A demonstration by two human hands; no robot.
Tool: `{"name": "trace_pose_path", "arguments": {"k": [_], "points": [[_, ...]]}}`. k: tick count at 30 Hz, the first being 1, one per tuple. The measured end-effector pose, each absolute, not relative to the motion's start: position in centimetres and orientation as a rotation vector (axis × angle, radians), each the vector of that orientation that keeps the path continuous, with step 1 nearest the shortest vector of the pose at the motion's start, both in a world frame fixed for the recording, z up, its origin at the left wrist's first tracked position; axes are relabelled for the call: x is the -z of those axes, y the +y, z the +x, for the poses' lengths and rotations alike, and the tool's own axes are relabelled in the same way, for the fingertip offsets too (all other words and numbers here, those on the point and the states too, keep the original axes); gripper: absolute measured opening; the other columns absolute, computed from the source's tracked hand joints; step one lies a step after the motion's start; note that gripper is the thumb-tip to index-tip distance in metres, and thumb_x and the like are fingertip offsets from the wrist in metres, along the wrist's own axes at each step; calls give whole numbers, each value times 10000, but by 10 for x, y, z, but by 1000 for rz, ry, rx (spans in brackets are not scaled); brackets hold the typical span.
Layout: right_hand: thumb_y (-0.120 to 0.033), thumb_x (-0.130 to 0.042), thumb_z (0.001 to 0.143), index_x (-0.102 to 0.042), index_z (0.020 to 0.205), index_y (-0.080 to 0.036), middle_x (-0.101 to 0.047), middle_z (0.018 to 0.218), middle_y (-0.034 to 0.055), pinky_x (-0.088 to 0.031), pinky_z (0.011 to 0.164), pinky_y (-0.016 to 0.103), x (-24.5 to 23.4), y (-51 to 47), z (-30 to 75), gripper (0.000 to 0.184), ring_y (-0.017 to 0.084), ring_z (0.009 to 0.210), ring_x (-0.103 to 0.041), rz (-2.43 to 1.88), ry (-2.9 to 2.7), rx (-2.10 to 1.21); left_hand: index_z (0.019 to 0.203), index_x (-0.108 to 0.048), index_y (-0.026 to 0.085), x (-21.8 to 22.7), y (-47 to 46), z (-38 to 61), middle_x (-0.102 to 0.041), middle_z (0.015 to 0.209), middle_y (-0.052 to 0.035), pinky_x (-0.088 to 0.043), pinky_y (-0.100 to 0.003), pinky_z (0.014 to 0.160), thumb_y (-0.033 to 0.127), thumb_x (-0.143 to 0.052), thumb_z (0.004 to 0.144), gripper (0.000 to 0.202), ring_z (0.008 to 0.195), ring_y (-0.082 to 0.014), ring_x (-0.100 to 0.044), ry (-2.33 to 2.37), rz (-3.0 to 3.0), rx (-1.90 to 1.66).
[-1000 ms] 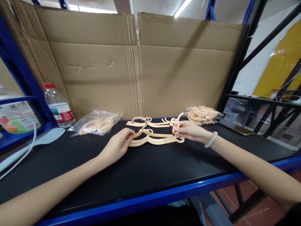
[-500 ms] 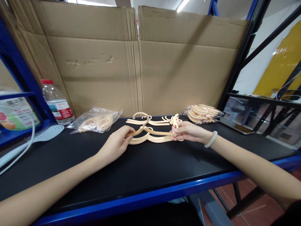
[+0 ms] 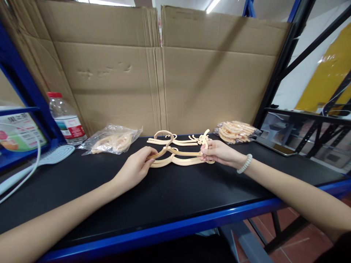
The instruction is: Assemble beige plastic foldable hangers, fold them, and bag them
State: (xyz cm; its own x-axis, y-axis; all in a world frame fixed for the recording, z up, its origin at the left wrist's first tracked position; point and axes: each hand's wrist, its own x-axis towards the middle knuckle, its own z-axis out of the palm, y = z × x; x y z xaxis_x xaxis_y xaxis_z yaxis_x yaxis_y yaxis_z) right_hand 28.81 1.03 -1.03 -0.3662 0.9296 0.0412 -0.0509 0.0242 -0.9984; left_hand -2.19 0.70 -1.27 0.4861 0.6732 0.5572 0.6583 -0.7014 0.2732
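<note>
A small cream plastic hanger (image 3: 179, 153) is held just above the black shelf top (image 3: 175, 193). My left hand (image 3: 136, 168) pinches its left end, fingers closed. Closed on the right end is my right hand (image 3: 219, 152), which has a white bead bracelet at the wrist. Under it lies another cream hanger (image 3: 181, 161), and more loose hangers (image 3: 175, 140) lie just behind.
A clear bag of hangers (image 3: 112, 140) lies at the back left, a bundled stack of hangers (image 3: 236, 131) at the back right. Cardboard sheets (image 3: 164, 69) stand behind. A water bottle (image 3: 65, 118) and a white cable (image 3: 22, 171) are at the left.
The camera has tipped slightly, so everything sits a little lower in the picture. Both hands keep their hold on the hanger; its position has hardly changed.
</note>
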Motion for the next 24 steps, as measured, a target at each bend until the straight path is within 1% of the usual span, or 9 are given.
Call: {"name": "trace_pose_path", "arguments": {"k": [4,9,15,20,24], "points": [[-195,-753,662,-514,724,-152,-637,632,10,-546,625,219,14,10,286,251,111,607,-644,-966,-1432,-1410,946,-520,195,13,6,-22,-593,870,-38,-478,-306,685,234,-403,883,138,769,-180,-576,1213,2661,-996],[-180,-749,662,-508,712,-153,-648,617,17,-547,585,213,16,11,284,247,110,575,-644,-989,-1435,-1352,947,-520,192,12,5,-22,-600,875,-40,-484,-312,687,228,-411,877,135,789,-187,-587,1214,2648,-989],[-164,-737,663,-496,689,-159,-626,581,2,-541,556,213,16,10,283,242,107,552,-633,-980,-1414,-1316,966,-523,194,12,4,-20,-622,878,-38,-488,-311,697,233,-412,882,145,795,-188,-606,1225,2662,-997],[-131,-726,674,-483,681,-165,-612,637,-3,-555,595,236,14,9,282,245,117,591,-648,-984,-1325,-1326,1001,-535,192,12,5,-20,-644,909,-41,-486,-315,725,239,-415,891,169,818,-189,-618,1242,2630,-965],[-168,-746,664,-513,678,-158,-604,682,2,-560,659,273,13,10,282,233,140,654,-657,-913,-1275,-1380,1029,-542,192,12,4,-21,-649,894,-38,-480,-304,702,252,-417,898,191,787,-183,-616,1258,2629,-953]]}}
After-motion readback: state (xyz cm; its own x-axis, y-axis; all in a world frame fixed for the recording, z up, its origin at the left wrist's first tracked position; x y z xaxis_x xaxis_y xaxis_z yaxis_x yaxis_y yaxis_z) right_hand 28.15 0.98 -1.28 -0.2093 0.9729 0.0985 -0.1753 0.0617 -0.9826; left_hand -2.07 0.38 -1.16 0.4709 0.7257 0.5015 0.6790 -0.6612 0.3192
